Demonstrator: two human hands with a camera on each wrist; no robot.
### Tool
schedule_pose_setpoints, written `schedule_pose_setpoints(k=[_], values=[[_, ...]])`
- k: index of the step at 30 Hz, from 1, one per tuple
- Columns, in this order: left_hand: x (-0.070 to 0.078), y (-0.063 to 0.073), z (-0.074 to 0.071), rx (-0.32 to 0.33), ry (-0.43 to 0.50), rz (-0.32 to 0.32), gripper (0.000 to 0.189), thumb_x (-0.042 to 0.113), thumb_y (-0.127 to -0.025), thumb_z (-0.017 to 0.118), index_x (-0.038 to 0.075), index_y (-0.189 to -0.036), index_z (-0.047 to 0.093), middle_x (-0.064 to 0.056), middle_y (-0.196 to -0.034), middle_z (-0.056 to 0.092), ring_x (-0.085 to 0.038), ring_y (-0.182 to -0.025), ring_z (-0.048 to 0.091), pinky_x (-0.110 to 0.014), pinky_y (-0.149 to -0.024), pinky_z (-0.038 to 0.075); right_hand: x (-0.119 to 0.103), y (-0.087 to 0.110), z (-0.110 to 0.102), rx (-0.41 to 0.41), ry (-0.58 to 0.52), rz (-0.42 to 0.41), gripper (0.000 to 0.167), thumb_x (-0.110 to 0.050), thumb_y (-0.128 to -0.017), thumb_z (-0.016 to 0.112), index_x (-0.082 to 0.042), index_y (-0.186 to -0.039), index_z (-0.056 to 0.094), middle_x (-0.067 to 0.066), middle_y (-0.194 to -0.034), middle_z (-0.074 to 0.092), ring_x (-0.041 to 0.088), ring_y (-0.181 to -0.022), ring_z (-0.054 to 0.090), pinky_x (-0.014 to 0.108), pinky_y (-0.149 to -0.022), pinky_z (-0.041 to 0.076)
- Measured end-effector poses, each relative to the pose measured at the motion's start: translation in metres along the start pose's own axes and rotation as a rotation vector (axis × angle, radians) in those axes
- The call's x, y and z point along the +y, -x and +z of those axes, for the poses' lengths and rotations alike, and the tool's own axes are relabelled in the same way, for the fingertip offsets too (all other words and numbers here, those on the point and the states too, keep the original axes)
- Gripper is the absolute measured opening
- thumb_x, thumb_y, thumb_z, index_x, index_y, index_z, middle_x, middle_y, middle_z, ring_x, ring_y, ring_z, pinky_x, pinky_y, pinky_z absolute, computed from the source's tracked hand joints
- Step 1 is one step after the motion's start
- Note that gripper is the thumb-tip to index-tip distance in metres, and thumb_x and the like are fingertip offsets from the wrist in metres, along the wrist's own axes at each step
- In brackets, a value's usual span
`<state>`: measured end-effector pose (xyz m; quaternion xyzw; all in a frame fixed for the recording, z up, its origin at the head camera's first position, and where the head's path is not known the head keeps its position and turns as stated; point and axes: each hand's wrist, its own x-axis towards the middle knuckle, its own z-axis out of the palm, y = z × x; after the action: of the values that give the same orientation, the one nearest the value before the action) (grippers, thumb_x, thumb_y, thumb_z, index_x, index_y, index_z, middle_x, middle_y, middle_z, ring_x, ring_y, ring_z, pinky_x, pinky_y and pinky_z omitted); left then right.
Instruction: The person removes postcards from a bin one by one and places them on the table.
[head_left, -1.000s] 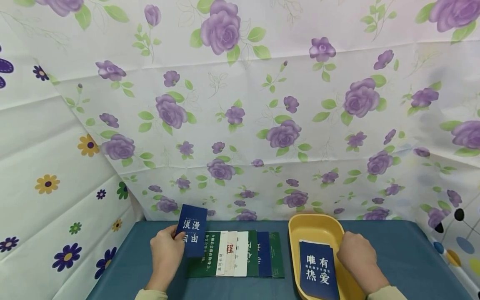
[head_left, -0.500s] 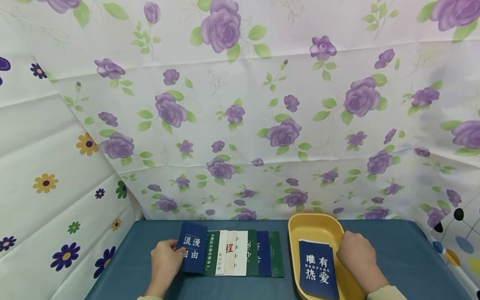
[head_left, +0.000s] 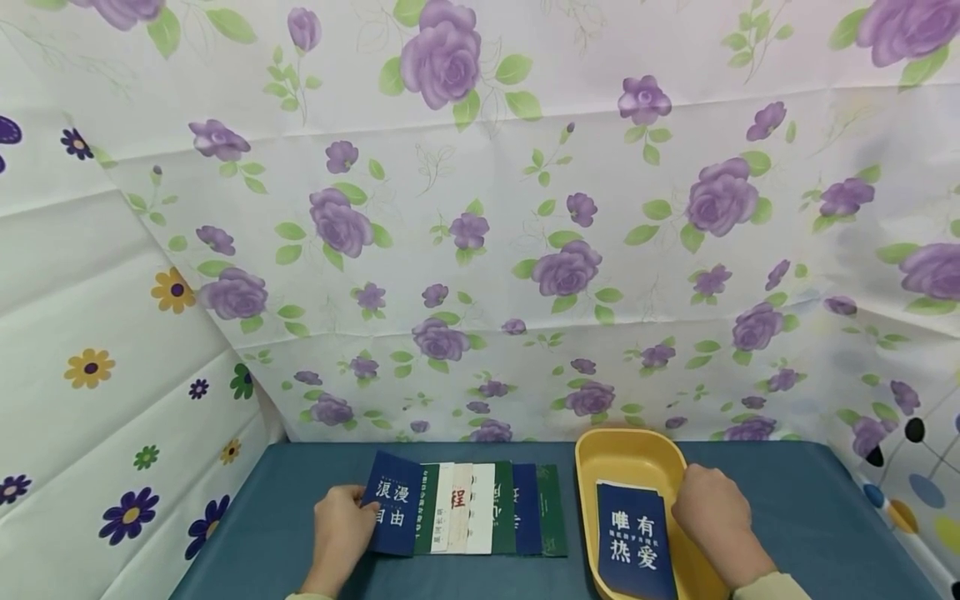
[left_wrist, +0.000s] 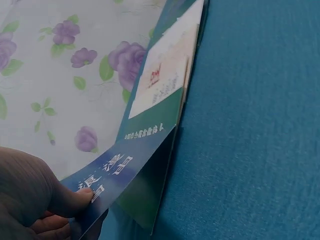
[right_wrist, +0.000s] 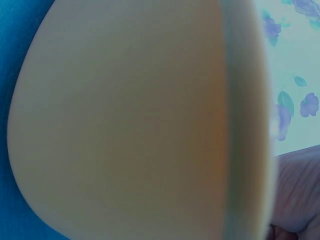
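Observation:
My left hand (head_left: 343,527) pinches the left edge of a dark blue card (head_left: 395,521) with white characters, thumb on its face. In the left wrist view the blue card (left_wrist: 107,180) slants up from the left end of a row of overlapping cards, its far edge against the green card (left_wrist: 145,197). The row of cards (head_left: 480,508), green, white, cream and blue, lies on the table. On the right, my right hand (head_left: 716,517) grips the right rim of a yellow plastic tray (head_left: 630,450); its fingertips are hidden. A stack of blue cards (head_left: 637,537) lies inside the tray.
A dark teal cloth covers the table (head_left: 255,533). White flowered sheeting (head_left: 480,250) rises along its back edge, with more at both sides. The yellow tray stands right of the card row, a narrow strip of table between them.
My left hand has lowered the blue card and shifted it slightly right, onto the left end of the row. The right hand and the tray stay in place.

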<state>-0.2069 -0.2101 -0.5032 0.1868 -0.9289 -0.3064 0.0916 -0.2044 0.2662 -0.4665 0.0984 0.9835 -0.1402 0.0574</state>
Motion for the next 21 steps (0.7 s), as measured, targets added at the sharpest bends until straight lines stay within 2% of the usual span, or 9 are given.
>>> schedule_pose_setpoints(k=[9,16,21], values=[[-0.003,-0.001,0.006,-0.012,-0.068,0.009,0.023,0.008,-0.079,0.071,-0.004,-0.099,0.07,-0.022,-0.091,0.07,-0.036,-0.081,0.066,-0.045,-0.061,0.052,0.002,-0.001,0.002,0.002,-0.003,-0.004,0.015,-0.004,-0.078,0.059,0.007,-0.088,0.062,0.016,-0.073,0.063,0.028,-0.061,0.061,0.043,-0.047,0.045],[-0.004,-0.001,0.01,-0.013,-0.11,-0.005,0.017,0.009,-0.078,0.072,-0.003,-0.09,0.071,-0.02,-0.082,0.069,-0.032,-0.071,0.065,-0.044,-0.056,0.049,0.001,-0.001,0.002,0.0,0.004,0.0,0.014,-0.004,-0.079,0.058,0.007,-0.087,0.062,0.015,-0.072,0.063,0.027,-0.06,0.061,0.042,-0.046,0.045],[-0.005,-0.003,0.017,0.024,-0.139,-0.029,0.017,0.008,-0.078,0.072,-0.004,-0.09,0.07,-0.021,-0.082,0.069,-0.034,-0.073,0.066,-0.047,-0.059,0.049,0.001,-0.001,0.003,0.019,0.015,-0.007,0.016,-0.005,-0.078,0.059,0.007,-0.088,0.061,0.018,-0.074,0.063,0.03,-0.062,0.061,0.044,-0.047,0.045]])
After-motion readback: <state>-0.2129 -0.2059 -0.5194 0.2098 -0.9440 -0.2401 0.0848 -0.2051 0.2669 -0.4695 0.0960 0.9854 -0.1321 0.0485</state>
